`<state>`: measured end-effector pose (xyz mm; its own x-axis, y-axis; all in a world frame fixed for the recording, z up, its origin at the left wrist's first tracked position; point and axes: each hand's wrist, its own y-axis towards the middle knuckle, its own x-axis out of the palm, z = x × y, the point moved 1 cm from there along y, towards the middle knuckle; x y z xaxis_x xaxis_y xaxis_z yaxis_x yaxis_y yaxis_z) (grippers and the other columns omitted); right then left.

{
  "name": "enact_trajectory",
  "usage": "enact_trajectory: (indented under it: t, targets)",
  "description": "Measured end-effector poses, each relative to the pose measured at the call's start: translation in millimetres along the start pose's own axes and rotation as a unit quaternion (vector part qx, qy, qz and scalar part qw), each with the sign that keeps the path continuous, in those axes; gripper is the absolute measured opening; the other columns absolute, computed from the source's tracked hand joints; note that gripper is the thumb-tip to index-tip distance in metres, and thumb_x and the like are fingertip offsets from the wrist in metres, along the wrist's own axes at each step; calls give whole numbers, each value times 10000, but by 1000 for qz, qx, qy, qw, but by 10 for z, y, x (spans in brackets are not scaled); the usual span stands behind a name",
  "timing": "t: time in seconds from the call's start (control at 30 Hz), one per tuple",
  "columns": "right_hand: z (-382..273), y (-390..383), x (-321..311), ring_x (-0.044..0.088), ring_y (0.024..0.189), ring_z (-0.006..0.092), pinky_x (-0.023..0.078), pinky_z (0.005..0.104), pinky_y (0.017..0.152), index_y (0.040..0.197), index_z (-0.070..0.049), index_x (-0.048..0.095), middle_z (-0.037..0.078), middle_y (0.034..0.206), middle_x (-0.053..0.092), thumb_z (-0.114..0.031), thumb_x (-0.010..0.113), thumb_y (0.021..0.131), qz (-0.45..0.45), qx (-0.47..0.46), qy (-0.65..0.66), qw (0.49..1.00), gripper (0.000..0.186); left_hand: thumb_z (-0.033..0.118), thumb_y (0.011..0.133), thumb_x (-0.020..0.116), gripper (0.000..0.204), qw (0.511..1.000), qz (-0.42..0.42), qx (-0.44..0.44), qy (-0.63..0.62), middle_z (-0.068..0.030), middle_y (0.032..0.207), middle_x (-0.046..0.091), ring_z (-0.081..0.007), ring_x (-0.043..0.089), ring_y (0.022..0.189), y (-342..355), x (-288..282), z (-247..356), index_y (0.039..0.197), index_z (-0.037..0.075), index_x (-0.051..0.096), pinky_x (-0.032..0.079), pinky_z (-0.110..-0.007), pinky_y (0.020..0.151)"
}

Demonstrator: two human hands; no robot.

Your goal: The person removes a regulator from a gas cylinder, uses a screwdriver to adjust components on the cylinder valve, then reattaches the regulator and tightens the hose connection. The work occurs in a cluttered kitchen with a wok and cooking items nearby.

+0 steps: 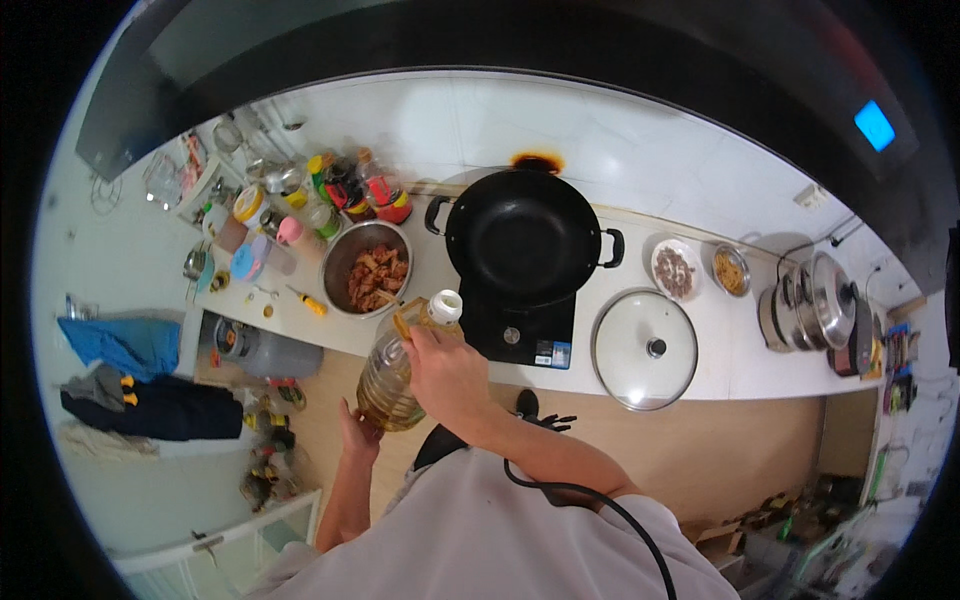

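Observation:
A large clear plastic oil bottle [384, 380] with a yellowish handle is held in front of the counter, its white top leaning toward the stove. My right hand [447, 372] is closed around the handle near the neck. Under the base, my left hand [362, 432] supports the bottle, its fingers partly hidden. A little yellow oil shows low in the bottle. Beyond it, a black two-handled wok [522, 240] sits on a black cooktop [520, 335], with no food visible inside. Left of the wok stands a steel bowl [340, 300] of browned meat pieces [378, 275].
A glass lid [625, 365] lies right of the cooktop, overhanging the counter edge. Behind it are a plate of sliced food [674, 268] and a small bowl [732, 270]. A steel pot [825, 300] stands far right. Sauce bottles [385, 200] crowd the back left; a range hood [560, 45] overhangs.

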<state>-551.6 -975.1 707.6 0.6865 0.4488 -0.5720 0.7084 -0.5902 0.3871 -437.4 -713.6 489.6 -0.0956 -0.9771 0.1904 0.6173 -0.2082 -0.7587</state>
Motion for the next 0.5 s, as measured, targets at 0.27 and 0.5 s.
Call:
enact_trajectory:
  t: [0.27, 0.5]
  targets:
    - [-362, 12, -9, 695, 754, 369, 546, 449, 666, 991, -60, 708, 176, 804, 705, -238, 645, 963, -180, 4, 40, 983, 190, 737, 991, 338, 825, 992, 62, -10, -106, -144, 1403, 563, -288, 549, 1249, -175, -156, -460, 1449, 61, 456, 413, -439, 1046]
    - [-719, 70, 197, 660, 643, 292, 509, 385, 631, 897, -20, 685, 117, 704, 670, -218, 616, 996, -396, 28, 193, 897, 231, 681, 1036, 219, 818, 969, 63, 17, -239, -153, 1422, 575, -318, 525, 1330, -116, -555, -1037, 1448, 25, 481, 369, -509, 1131]
